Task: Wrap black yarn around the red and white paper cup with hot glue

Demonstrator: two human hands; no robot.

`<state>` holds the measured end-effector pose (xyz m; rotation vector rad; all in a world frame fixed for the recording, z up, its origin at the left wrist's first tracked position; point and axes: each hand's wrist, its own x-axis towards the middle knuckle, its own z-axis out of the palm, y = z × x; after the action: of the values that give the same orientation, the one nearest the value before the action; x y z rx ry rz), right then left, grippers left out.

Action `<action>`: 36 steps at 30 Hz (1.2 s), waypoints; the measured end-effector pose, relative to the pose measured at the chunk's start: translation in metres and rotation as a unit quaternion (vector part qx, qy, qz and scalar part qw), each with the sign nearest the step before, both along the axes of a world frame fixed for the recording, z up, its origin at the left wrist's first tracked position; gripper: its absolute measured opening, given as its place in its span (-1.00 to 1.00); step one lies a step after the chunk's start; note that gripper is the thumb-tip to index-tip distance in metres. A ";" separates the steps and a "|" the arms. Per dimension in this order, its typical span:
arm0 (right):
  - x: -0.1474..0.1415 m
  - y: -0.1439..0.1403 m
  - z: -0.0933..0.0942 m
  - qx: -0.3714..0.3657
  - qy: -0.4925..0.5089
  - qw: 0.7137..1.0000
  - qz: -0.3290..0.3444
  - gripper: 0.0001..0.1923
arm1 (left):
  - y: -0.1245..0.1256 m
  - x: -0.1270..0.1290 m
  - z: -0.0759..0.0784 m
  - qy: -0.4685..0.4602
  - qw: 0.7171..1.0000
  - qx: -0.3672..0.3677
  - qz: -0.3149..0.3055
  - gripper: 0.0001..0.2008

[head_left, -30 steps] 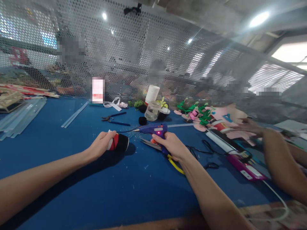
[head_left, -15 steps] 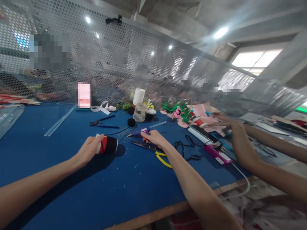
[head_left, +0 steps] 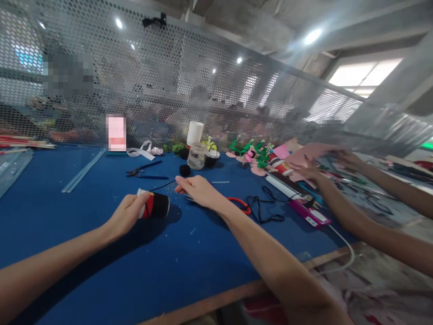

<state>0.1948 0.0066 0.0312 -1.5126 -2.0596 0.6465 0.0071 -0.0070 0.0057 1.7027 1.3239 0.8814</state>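
Gripping a red-and-black cup (head_left: pixel 156 205) lying on its side on the blue desk (head_left: pixel 101 266), left hand (head_left: pixel 126 213) closed round its base. Right hand (head_left: pixel 198 190) loosely open, resting flat just beside, over scissors (head_left: pixel 237 203). Black pom-pom (head_left: pixel 184 170) near behind.

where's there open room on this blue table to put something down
Bare blue mat lies near the table's front wooden edge, between the two forearms, below the left hand on the red-and-black cup. More between the clear strips and pliers. Crowded around the right hand, black cord and craft pile.
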 end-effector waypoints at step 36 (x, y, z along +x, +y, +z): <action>-0.024 -0.024 -0.013 0.045 0.309 0.948 0.059 -0.85 | -0.011 0.008 0.002 -0.116 0.971 -0.208 -0.031 -0.76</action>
<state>0.1707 -0.0176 0.0184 -0.9687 -1.6648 0.9197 0.0147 -0.0183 0.0079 1.2685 1.1915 0.6844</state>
